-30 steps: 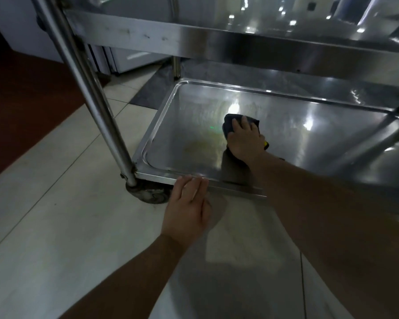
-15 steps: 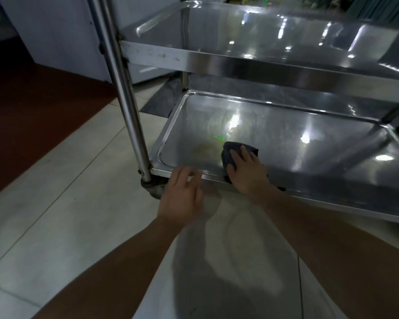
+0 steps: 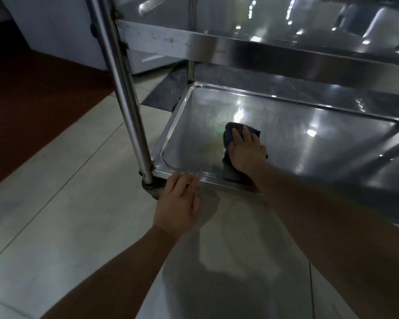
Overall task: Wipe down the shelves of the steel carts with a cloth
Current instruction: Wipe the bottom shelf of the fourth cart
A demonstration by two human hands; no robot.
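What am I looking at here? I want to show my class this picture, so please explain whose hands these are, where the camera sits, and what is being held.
There is no machine: a person wears a camera on the head, looking down at their own two bare hands. The right hand presses a dark cloth flat on the bottom shelf of a steel cart, wiping it. The left hand rests its fingers on that shelf's front rim, beside the corner post. Another shelf sits above. The cart stands on a tiled floor.

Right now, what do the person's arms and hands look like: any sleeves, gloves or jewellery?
Both forearms are bare, with no sleeves in view. The left hand and right hand wear no gloves; no rings or watch are visible.
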